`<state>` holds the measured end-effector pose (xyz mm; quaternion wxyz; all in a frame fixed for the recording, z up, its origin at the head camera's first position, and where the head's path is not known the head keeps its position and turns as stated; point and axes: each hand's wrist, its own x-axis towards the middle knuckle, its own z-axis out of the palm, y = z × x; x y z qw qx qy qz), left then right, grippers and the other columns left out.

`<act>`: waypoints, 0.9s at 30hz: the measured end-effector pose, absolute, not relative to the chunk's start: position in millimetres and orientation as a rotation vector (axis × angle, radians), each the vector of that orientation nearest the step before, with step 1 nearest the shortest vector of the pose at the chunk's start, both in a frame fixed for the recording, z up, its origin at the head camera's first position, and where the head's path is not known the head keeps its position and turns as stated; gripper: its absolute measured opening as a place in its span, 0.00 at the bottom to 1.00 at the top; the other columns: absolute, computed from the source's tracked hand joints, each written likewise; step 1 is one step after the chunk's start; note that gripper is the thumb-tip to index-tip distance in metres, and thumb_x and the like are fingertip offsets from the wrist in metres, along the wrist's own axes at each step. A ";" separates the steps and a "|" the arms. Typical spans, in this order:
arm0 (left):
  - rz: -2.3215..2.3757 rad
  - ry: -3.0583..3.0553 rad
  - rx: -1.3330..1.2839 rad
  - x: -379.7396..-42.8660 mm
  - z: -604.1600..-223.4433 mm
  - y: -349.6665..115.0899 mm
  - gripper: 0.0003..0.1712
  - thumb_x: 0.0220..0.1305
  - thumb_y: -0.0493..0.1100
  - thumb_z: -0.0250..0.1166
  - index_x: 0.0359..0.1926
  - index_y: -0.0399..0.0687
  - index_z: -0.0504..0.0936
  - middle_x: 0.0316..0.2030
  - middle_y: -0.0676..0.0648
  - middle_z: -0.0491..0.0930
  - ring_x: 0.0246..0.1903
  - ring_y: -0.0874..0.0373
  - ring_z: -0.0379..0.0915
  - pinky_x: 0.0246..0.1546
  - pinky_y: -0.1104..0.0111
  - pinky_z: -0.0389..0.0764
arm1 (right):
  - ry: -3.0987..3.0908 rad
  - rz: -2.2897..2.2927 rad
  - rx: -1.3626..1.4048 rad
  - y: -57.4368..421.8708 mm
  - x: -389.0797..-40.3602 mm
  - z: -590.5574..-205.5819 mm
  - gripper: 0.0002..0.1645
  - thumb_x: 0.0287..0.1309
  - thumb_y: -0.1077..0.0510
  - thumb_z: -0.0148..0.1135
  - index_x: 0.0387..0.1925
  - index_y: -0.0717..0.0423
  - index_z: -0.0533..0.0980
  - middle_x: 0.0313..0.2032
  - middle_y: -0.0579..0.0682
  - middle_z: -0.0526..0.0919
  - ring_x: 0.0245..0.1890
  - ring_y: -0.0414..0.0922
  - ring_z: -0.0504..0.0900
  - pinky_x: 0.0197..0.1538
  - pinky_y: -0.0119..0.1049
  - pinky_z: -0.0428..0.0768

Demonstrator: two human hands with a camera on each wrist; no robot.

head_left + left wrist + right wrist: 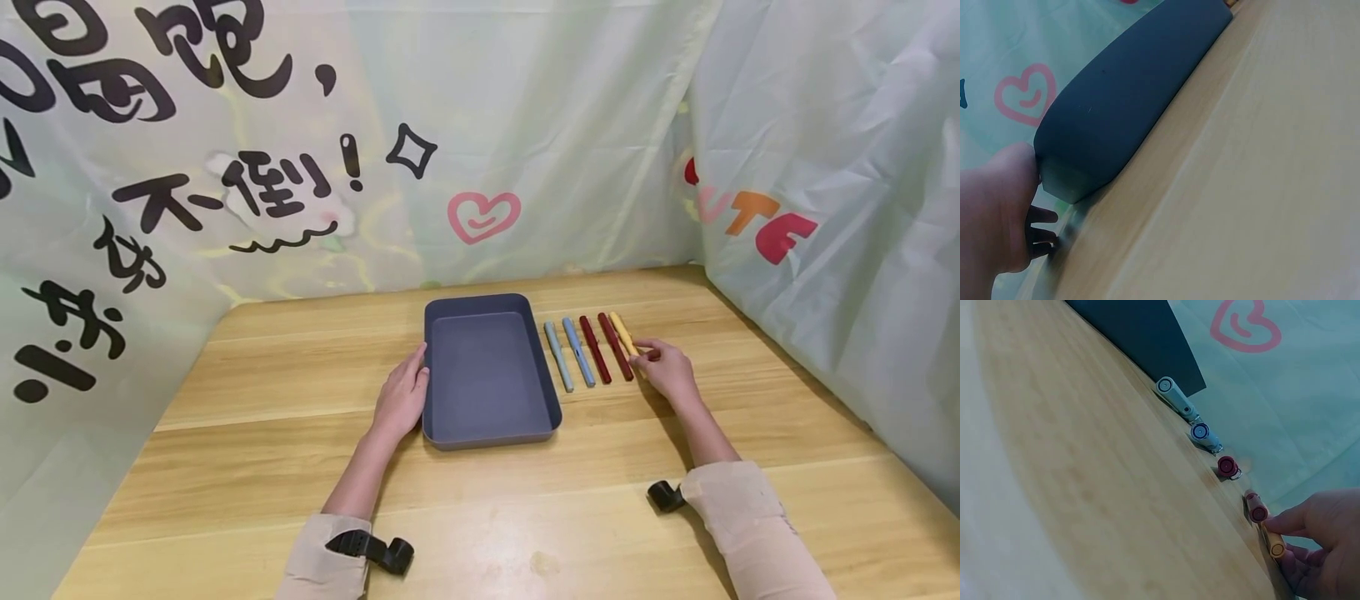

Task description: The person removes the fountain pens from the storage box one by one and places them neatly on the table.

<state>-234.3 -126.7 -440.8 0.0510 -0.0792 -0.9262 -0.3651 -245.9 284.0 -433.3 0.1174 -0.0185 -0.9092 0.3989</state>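
Observation:
My left hand (403,393) rests against the left wall of a dark blue-grey rectangular tray (424,400). In the left wrist view its thumb touches the tray's outer wall (1104,100), and the other fingers reach out beyond it. Right of the tray, pens lie side by side: a pale teal pen (558,357), a light blue pen (578,352), a dark red pen (595,350), a second dark red pen (615,346) and a yellow pen (622,331). My right hand (666,368) pinches the near end of the yellow pen between thumb and fingers, close beside the second red one.
Everything stands on a light wooden table (285,358). Printed fabric curtains (570,142) hang along its back and sides. A black wrist camera (390,554) sits on the left sleeve, and another black camera (665,497) on the right sleeve.

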 end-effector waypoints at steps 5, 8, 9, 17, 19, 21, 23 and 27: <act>-1.100 -2.820 -0.244 -235.1 -440.5 -127.0 0.28 0.72 0.46 0.40 0.71 0.52 0.52 0.67 0.41 0.55 0.64 0.43 0.49 0.60 0.47 0.49 | -2.654 1.164 -0.053 285.0 -247.9 -435.5 0.21 0.56 0.58 0.61 0.49 0.68 0.74 0.30 0.61 0.79 0.25 0.48 0.72 0.26 0.34 0.68; -1.102 -2.822 -0.236 -234.7 -440.2 -126.7 0.28 0.72 0.47 0.40 0.71 0.52 0.52 0.66 0.42 0.56 0.64 0.43 0.49 0.60 0.48 0.50 | -2.685 1.121 -0.070 284.1 -249.2 -435.4 0.22 0.56 0.60 0.61 0.50 0.69 0.74 0.31 0.62 0.79 0.26 0.48 0.73 0.27 0.35 0.69; -1.102 -2.823 -0.233 -234.5 -440.1 -126.7 0.28 0.72 0.47 0.40 0.71 0.52 0.53 0.66 0.42 0.56 0.64 0.43 0.50 0.60 0.48 0.50 | -2.692 1.108 -0.077 283.8 -249.5 -435.4 0.22 0.56 0.61 0.61 0.50 0.69 0.73 0.30 0.61 0.79 0.26 0.47 0.73 0.27 0.35 0.69; -1.098 -2.827 -0.222 -234.8 -439.8 -126.3 0.27 0.72 0.48 0.39 0.71 0.54 0.53 0.66 0.43 0.56 0.64 0.44 0.50 0.60 0.49 0.51 | -2.734 1.094 -0.101 281.3 -247.5 -431.4 0.23 0.58 0.60 0.60 0.52 0.69 0.72 0.30 0.58 0.78 0.25 0.46 0.72 0.29 0.36 0.68; -1.100 -2.831 -0.218 -234.8 -439.9 -126.3 0.28 0.72 0.48 0.39 0.71 0.54 0.53 0.66 0.43 0.56 0.64 0.44 0.50 0.60 0.48 0.51 | -2.741 1.095 -0.108 281.3 -247.4 -431.5 0.23 0.58 0.60 0.60 0.53 0.69 0.71 0.30 0.59 0.78 0.26 0.47 0.72 0.29 0.36 0.68; -1.101 -2.834 -0.213 -234.7 -440.0 -126.2 0.28 0.72 0.48 0.39 0.71 0.54 0.52 0.66 0.44 0.56 0.64 0.44 0.49 0.61 0.48 0.50 | -2.747 1.099 -0.114 281.4 -247.5 -431.7 0.24 0.58 0.60 0.60 0.54 0.69 0.71 0.31 0.59 0.78 0.27 0.48 0.72 0.29 0.36 0.67; -1.100 -2.835 -0.213 -234.7 -440.2 -126.3 0.28 0.72 0.48 0.39 0.71 0.54 0.52 0.67 0.44 0.56 0.64 0.44 0.49 0.61 0.49 0.50 | -2.750 1.102 -0.120 281.1 -247.2 -431.4 0.24 0.58 0.60 0.59 0.54 0.69 0.70 0.31 0.59 0.78 0.28 0.48 0.72 0.29 0.36 0.67; -1.099 -2.833 -0.215 -234.7 -440.2 -126.2 0.28 0.72 0.48 0.39 0.71 0.54 0.52 0.66 0.43 0.56 0.64 0.44 0.49 0.61 0.49 0.50 | -2.752 1.103 -0.129 279.8 -246.5 -430.2 0.24 0.58 0.60 0.59 0.54 0.69 0.71 0.32 0.60 0.78 0.29 0.49 0.72 0.30 0.36 0.67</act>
